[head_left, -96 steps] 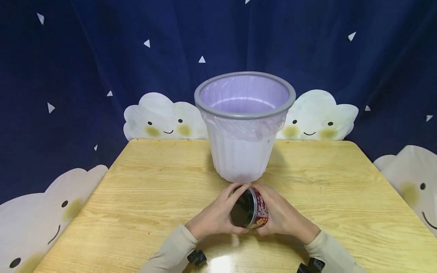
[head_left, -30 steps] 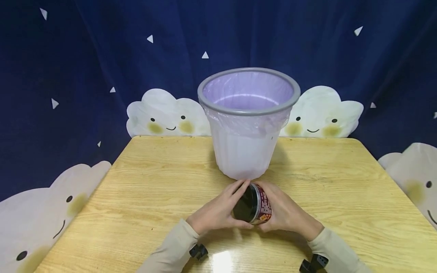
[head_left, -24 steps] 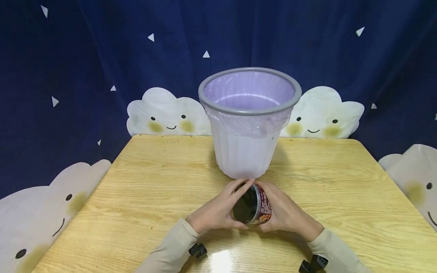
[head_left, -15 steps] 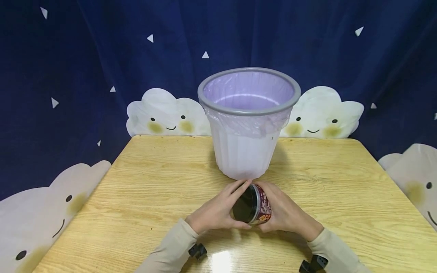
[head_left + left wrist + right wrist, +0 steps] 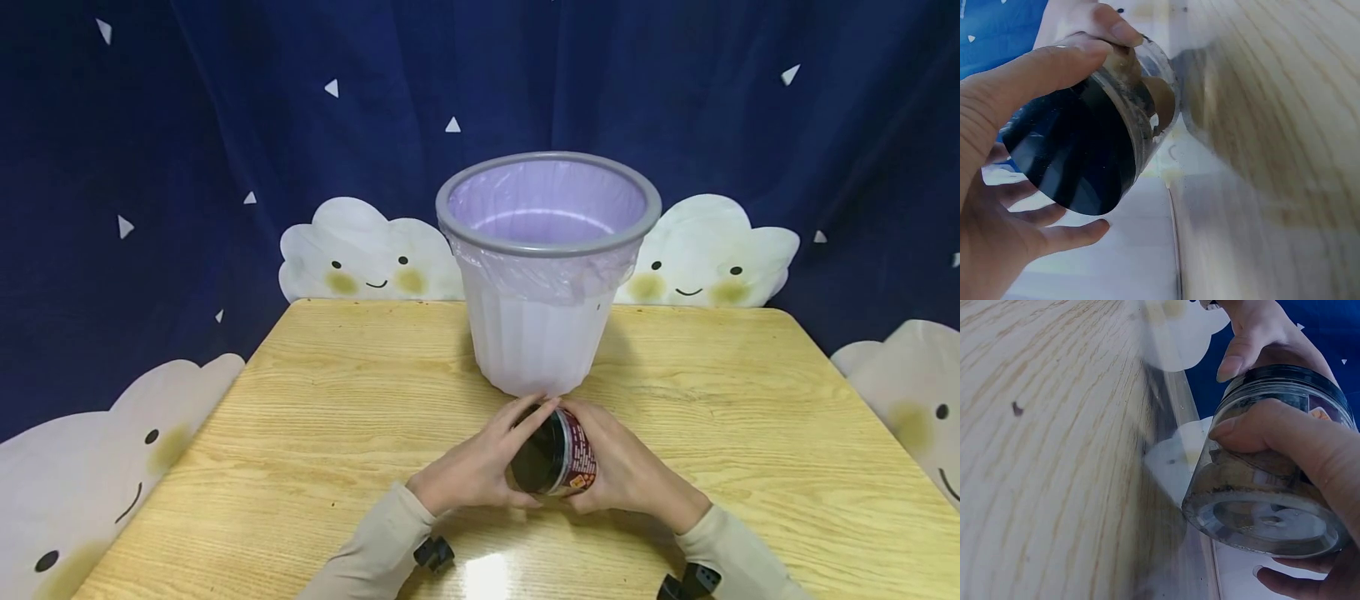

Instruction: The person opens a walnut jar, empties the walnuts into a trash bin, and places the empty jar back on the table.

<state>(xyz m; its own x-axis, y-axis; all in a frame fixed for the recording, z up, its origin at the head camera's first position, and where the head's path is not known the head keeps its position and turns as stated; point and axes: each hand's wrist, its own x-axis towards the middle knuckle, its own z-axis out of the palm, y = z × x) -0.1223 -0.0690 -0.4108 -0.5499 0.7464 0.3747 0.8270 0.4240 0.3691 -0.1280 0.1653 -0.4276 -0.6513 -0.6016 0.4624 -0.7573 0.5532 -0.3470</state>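
A clear jar point(image 5: 1247, 487) with a black screw lid point(image 5: 536, 458) and a dark red label is held on its side, just in front of the bin. Its lid faces left, and brownish contents show through the wall. My right hand point(image 5: 626, 467) grips the jar body, thumb across the clear side. My left hand point(image 5: 476, 467) curves round the lid, with the thumb at the lid's edge. In the left wrist view, the other fingers point(image 5: 1075, 237) of that hand spread below the lid, the nearest one a little off it.
A white bin point(image 5: 536, 333) with a grey rim and a thin plastic liner stands right behind the hands on the wooden table point(image 5: 300, 433). Behind the table hangs a dark blue curtain point(image 5: 375, 100) with white clouds and triangles.
Both hands stay round the jar in nearly the same place. The left thumb and fingers shift back and forth a little on the lid. The head view has moved slightly.
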